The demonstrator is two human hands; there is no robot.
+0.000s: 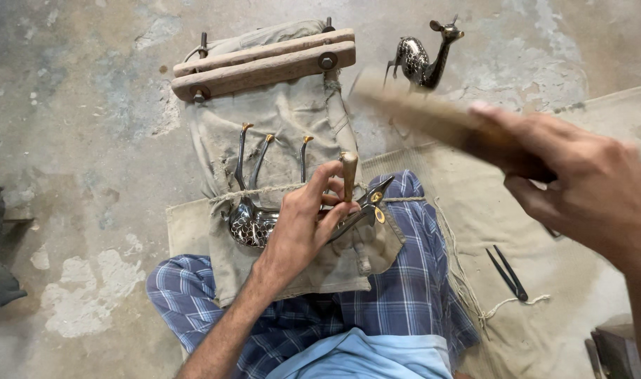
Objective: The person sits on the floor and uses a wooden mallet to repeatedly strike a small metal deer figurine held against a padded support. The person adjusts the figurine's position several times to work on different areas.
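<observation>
We pin the metal deer (pixel 254 221) on the lap cloth (pixel 215 260), left hand (pixel 303 224) gripping a wooden-handled punch (pixel 348 175); right hand (pixel 587 189) clasps a raised mallet (pixel 418 112). Body patterned; a finished deer (pixel 422 60) stands near the cloth's far edge
</observation>
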